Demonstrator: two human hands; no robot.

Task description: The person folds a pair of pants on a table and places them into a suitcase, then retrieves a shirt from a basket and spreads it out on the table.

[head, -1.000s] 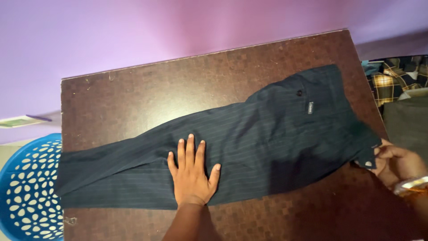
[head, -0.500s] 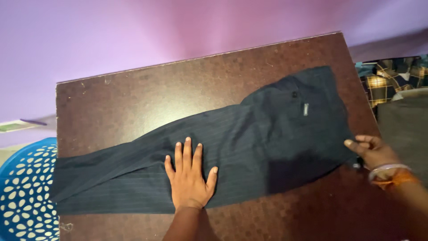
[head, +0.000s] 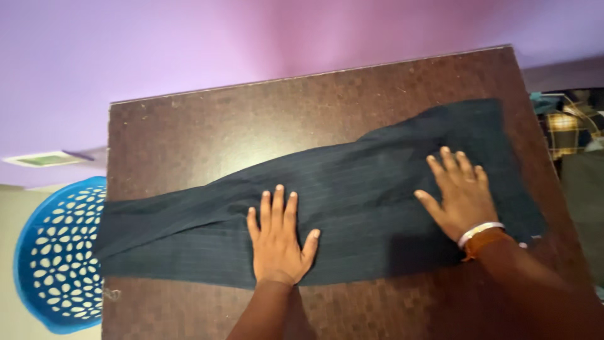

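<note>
Now both hands, left hand (head: 277, 244) and right hand (head: 461, 196), press flat with fingers spread, grasping nothing, on dark pinstriped cloth trousers (head: 352, 189) laid across the brown tabletop (head: 207, 132); smoothing, I judge.

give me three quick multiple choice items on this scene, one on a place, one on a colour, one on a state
1. Where is the blue basket?
A. on the table
B. beside the table's left end
C. under the trousers

2. What colour is the wall?
A. purple
B. green
C. white

3. How do the hands lie on the trousers?
A. both fists
B. one lifted
C. both flat, fingers spread

Key: 1 B, the blue basket stands off the table. 2 A, the wall is purple. 3 C, left hand and right hand press flat on the dark trousers.
</note>
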